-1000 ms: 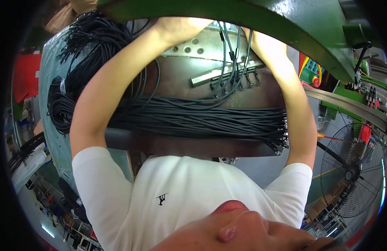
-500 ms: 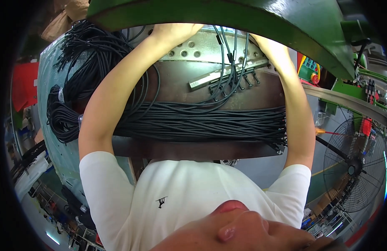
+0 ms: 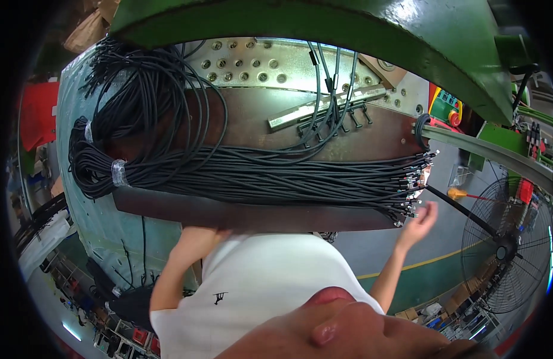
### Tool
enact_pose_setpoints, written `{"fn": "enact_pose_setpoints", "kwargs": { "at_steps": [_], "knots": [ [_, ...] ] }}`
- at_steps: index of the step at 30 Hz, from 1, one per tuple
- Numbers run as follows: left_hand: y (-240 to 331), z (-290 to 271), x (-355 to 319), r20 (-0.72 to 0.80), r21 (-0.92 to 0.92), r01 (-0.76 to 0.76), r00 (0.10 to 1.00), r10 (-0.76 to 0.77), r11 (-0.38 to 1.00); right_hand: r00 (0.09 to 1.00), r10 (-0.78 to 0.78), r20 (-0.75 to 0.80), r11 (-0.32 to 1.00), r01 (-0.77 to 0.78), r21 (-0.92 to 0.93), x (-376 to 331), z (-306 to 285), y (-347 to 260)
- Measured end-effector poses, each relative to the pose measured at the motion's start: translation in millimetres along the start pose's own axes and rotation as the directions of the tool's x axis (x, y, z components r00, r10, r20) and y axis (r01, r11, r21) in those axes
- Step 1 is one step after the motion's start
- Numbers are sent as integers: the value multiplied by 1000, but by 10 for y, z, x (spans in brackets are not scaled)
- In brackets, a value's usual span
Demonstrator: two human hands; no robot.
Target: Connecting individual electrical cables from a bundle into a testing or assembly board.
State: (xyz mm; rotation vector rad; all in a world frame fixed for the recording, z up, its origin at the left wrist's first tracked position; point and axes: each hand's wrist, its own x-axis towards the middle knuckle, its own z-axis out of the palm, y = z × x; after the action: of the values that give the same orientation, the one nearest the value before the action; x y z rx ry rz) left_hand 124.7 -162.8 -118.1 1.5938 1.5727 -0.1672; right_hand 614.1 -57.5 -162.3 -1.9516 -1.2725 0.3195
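A wide bundle of black cables [image 3: 276, 178] lies across the brown board [image 3: 264, 220], its metal-tipped connector ends [image 3: 417, 179] at the right edge. Clear wrap [image 3: 119, 172] binds the bundle at the left. My right hand [image 3: 419, 226] is just below the connector ends, fingers stretched up, with nothing visible in it. At the board's front edge, close to my body, is my left hand [image 3: 200, 240]; its fingers are blurred and partly hidden. Behind the bundle, a few black cables [image 3: 333, 96] hang down to a metal bar [image 3: 327, 107] with small black pegs.
A green machine frame [image 3: 312, 30] arches over the far side, above a metal plate [image 3: 243, 63] with holes. More looped cables [image 3: 139, 84] pile up at the left. To the right are a control box with a red button [image 3: 453, 118], a metal rail [image 3: 492, 143] and a fan [image 3: 502, 244].
Both hands have come back from under the green machine toward my body. My left hand is now at the board's front edge, my right hand near the connector ends.
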Motion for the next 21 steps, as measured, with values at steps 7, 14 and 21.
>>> {"fn": "enact_pose_setpoints", "kwargs": {
  "at_steps": [7, 14, 21],
  "knots": [
    [-473, 509, 328, -583, 3, -15, 812, 14, 1000, 832, 7, 555, 990, -85, 116, -927, 502, 841],
    [-497, 574, 373, -460, -98, 106, 877, -140, 990, 875, -243, 419, 966, 258, 23, -798, 573, 614],
    [-481, 562, 399, -543, -181, -44, 838, -62, 982, 867, -234, 440, 971, 233, 57, -758, 553, 553]
  ]
}}
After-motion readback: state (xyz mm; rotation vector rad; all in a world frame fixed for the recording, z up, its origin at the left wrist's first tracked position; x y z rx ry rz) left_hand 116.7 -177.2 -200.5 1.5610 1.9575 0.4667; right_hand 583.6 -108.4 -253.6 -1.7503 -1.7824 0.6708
